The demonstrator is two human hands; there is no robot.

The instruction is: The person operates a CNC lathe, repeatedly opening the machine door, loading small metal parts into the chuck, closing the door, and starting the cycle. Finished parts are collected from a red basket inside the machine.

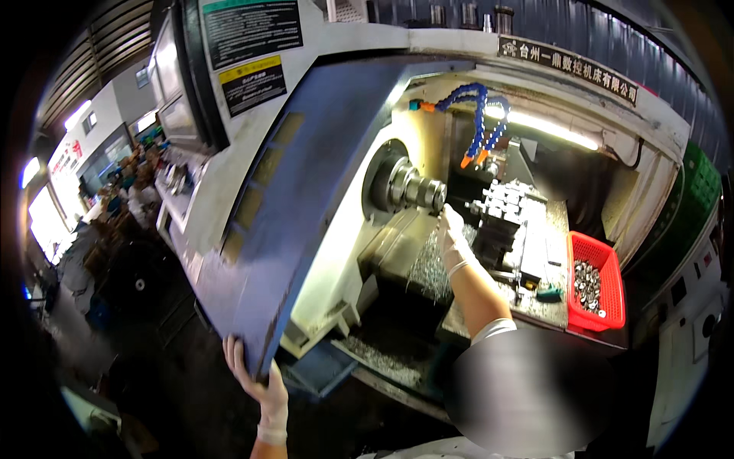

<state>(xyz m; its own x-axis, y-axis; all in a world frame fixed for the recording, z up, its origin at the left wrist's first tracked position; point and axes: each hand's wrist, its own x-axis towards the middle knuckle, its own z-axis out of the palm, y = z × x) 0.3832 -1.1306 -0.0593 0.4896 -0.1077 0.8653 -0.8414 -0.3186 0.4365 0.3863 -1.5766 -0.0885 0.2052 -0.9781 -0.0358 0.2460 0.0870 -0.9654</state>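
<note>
My left hand (264, 392), in a pale glove, grips the lower edge of the lathe's blue sliding door (294, 191), thumb on one side and fingers on the other. My right hand (454, 236), gloved too, reaches into the machine. Its fingertips are drawn together at the front end of the metal spindle collet (417, 190). Whatever small part they may hold there is hidden. Beside this hand, to the right, stands the tool post (508, 203) with several tool holders.
A red plastic basket (621, 306) of small metal parts stands right of the tool slide. Blue coolant hoses (480, 115) with orange nozzles hang above. Metal shavings (432, 268) lie below the collet. A lit tube lamp (554, 128) runs along the back. A green object (549, 294) lies near the basket.
</note>
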